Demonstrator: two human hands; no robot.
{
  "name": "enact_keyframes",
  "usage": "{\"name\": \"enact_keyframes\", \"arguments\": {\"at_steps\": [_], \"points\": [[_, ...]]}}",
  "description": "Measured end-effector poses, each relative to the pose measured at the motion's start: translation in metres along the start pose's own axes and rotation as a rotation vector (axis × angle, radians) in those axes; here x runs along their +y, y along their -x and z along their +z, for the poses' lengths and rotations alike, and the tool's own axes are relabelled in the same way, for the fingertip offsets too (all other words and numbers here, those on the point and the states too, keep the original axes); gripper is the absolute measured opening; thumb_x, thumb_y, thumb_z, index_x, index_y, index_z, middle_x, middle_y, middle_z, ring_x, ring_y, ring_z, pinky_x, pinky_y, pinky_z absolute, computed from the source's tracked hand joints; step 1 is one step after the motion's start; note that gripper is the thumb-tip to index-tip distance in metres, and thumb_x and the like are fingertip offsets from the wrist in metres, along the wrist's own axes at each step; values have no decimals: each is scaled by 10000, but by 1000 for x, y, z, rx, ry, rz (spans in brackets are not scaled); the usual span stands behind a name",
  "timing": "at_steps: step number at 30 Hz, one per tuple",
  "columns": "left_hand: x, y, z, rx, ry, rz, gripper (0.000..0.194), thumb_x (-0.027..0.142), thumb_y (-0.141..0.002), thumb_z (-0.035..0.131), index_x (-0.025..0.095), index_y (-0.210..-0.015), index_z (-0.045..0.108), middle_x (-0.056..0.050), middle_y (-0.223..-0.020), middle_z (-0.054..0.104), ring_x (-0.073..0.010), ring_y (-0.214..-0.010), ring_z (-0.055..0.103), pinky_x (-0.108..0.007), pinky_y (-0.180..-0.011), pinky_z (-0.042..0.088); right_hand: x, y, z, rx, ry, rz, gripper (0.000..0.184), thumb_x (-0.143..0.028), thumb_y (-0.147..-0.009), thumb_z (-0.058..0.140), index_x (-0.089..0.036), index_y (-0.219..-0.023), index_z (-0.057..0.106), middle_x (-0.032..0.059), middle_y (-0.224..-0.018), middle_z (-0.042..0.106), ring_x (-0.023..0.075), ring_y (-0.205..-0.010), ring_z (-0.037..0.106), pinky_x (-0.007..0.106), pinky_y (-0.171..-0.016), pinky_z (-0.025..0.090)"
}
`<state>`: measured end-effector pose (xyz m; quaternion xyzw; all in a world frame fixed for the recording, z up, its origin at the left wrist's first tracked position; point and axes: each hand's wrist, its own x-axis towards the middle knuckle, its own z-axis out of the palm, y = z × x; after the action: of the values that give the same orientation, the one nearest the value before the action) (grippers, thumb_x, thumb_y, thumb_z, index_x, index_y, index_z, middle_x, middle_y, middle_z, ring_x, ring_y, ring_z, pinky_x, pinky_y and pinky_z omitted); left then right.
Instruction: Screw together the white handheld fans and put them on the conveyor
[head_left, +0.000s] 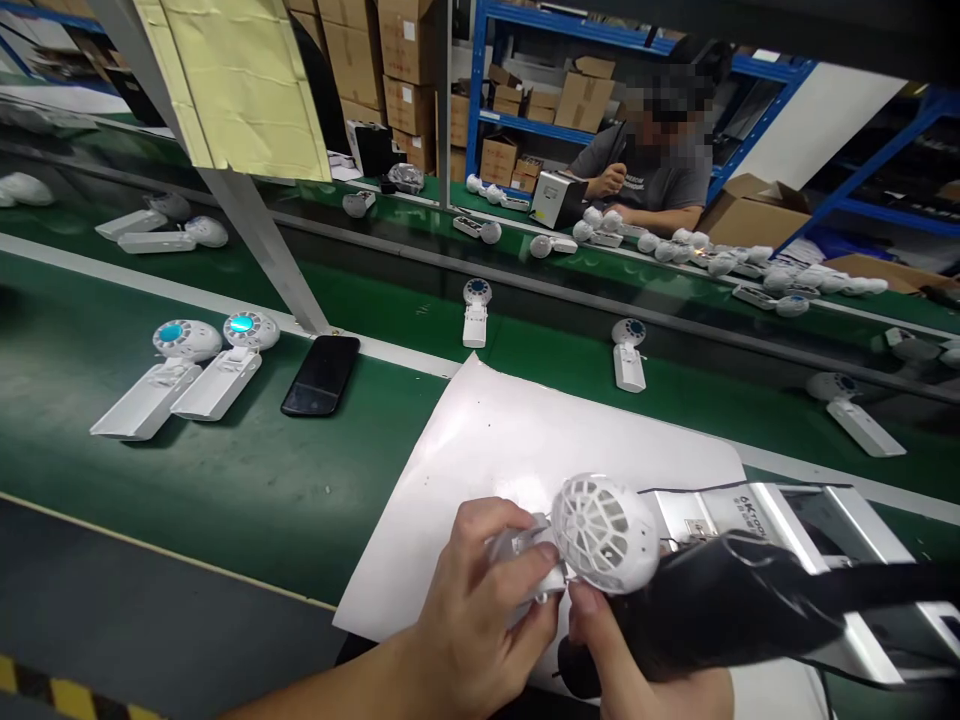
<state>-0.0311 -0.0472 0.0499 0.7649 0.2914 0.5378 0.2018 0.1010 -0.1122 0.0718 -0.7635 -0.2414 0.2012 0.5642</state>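
Note:
In the head view my left hand is closed around the white handle part of a small handheld fan, near its joint. The fan's round head, with a white web-like grille, faces up and tilts toward me. My right hand is closed around a black cylindrical tool, its thumb against the lower edge of the fan head. The tool hides most of the right fingers. Beneath both hands lies a white sheet. Close by on the right is a silver machine with printed lettering.
Two fans with blue centres and a black phone lie on the green bench at left. Beyond, a green conveyor carries spaced fans. A slanted metal post rises at left. Across the line, a person sits beside many fan parts.

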Motion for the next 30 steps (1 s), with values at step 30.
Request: {"name": "enact_keyframes", "arguments": {"at_steps": [30], "points": [[-32, -76, -38, -487, 263, 59, 526, 188, -965, 753, 191, -1473, 616, -120, -1270, 709, -225, -1149, 713, -327, -999, 622, -19, -54, 11, -189, -524, -76, 627, -393, -650, 944, -270, -1187, 644, 85, -974, 764, 256, -662, 715, 335, -512, 527]]}}
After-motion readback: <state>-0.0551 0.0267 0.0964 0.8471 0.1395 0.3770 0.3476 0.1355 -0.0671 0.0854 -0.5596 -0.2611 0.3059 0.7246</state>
